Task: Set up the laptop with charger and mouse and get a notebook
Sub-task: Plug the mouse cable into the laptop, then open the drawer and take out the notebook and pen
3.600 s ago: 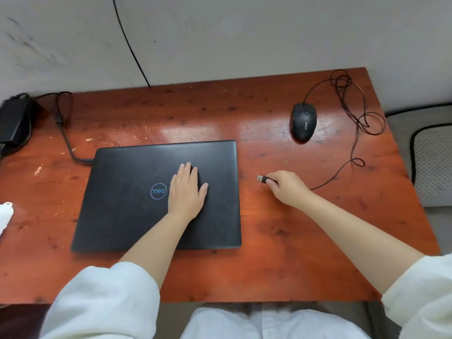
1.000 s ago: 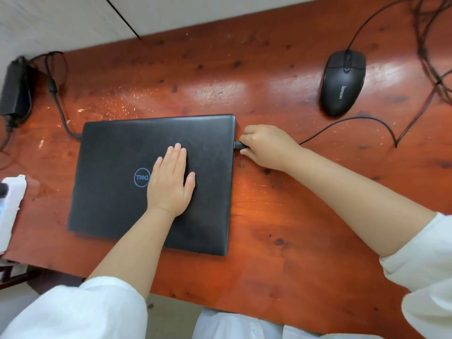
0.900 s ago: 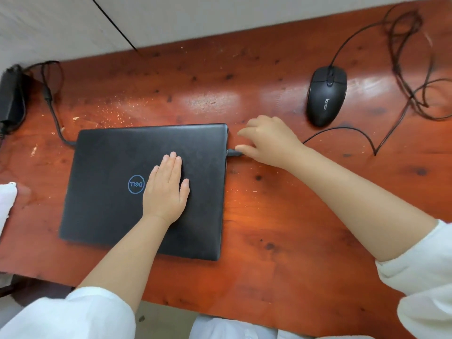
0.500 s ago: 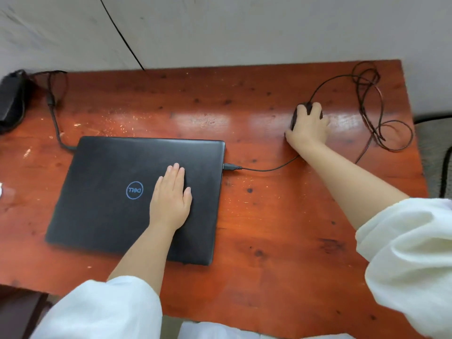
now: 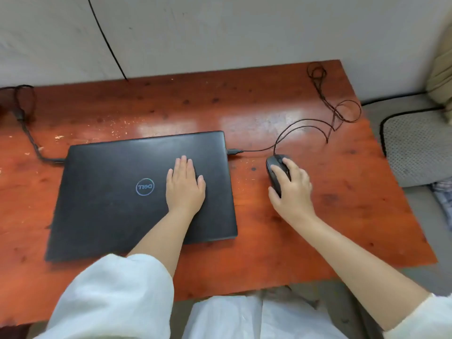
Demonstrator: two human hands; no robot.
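Laptop (image 5: 137, 192) lay closed, centre-left on the table (image 5: 244, 113). Left hand (image 5: 185, 187) rested flat on the lid, fingers pressed together, thumb out. Right hand (image 5: 292, 189) at 3 o'clock of the laptop, fingers curled over the mouse (image 5: 275, 168). Mouse cable (image 5: 318, 123) plugged into the laptop's right edge, slack looped at 1 o'clock. Charger cable (image 5: 31, 143) entered the left edge at 9 o'clock. Cushion (image 5: 415, 148) off the table's right side. No notebook in sight.
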